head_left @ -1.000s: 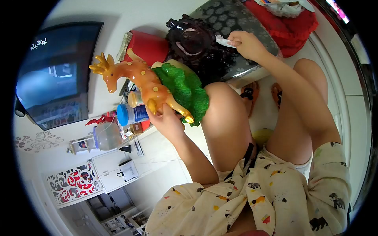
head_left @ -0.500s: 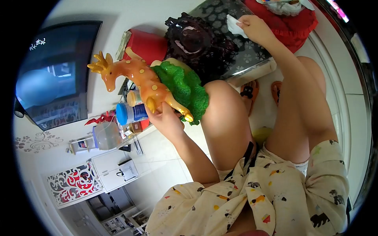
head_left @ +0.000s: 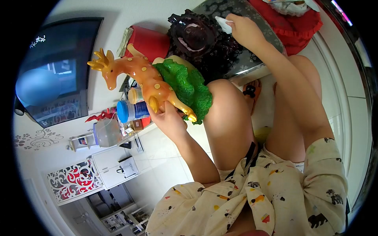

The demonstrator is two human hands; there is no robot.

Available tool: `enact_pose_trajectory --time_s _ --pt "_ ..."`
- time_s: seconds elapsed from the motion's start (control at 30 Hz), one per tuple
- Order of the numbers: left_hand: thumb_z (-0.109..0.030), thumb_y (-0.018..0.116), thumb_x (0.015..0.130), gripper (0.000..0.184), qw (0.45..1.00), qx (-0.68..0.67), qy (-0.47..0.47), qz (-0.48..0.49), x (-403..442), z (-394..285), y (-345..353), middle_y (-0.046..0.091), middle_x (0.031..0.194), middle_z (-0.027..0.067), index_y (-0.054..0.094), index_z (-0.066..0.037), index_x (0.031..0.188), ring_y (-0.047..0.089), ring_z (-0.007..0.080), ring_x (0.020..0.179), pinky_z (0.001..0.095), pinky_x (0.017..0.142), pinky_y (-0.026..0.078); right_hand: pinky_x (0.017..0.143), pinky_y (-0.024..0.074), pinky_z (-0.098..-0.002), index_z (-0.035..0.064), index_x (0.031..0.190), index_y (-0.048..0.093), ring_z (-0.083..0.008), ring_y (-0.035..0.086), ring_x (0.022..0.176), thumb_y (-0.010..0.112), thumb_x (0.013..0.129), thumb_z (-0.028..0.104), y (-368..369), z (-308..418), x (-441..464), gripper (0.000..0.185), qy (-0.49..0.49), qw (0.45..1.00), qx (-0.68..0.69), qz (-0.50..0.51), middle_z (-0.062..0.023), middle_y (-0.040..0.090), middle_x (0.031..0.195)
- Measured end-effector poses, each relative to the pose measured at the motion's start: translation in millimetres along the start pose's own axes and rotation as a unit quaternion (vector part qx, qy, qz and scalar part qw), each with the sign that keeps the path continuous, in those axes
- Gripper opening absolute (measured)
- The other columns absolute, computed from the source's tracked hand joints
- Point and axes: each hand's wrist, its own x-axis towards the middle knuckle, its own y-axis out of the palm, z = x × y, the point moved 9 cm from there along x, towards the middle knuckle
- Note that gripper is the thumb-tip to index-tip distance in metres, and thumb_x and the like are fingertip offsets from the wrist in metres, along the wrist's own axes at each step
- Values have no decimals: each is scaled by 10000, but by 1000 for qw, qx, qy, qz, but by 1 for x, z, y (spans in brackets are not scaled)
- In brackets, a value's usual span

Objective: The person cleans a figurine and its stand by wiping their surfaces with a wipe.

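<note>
A glossy orange deer figurine with golden antlers, yellow spots and a ruffled green base lies tilted in front of me, the base against my knee. My left hand is wrapped round its lower body by the legs. Between the fingers of my right hand is a folded white tissue. It hovers just beside a dark, shiny carved ornament with a hollow in its middle. Whether the tissue touches the ornament I cannot tell.
The ornament stands on a dark flower-patterned surface, with a red ruffled cloth to its right. Left of it are a red container, a blue-lidded tub and a clear jar. A television is farther left.
My right hand has moved left with the tissue, closer to the dark ornament. The deer figurine has hardly shifted in my left hand.
</note>
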Motion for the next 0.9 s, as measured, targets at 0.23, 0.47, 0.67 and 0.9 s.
enact_pose_trajectory --time_s 0.23,0.47,0.67,0.9 --pt "-18 533 871 121 998 -40 46 -36 1 -1 -1 547 669 27 528 0 991 448 58 427 205 371 339 711 479 -460 86 1044 590 -387 637 856 572 906 109 18 5 -1 141 -94 990 19 104 -192 665 891" --pt "65 463 854 500 1000 -23 1 -13 2 6 -3 625 1009 128 415 17 1350 557 84 588 197 442 429 677 456 -422 68 1027 552 -389 609 788 599 897 105 18 0 -5 143 -144 976 51 155 -196 635 824" --pt "43 487 862 457 1000 -4 -4 9 -1 2 -1 579 798 48 448 11 1316 509 70 544 195 437 413 708 467 -459 80 1019 591 -380 637 874 610 869 84 7 -4 -12 151 -103 988 -4 117 -179 668 896" --pt "19 518 872 428 1000 -12 11 -17 1 4 -2 532 703 11 461 17 1296 445 46 487 191 415 375 656 448 -387 27 993 560 -358 550 695 579 896 77 -21 -32 -2 112 -54 996 3 66 -208 589 792"
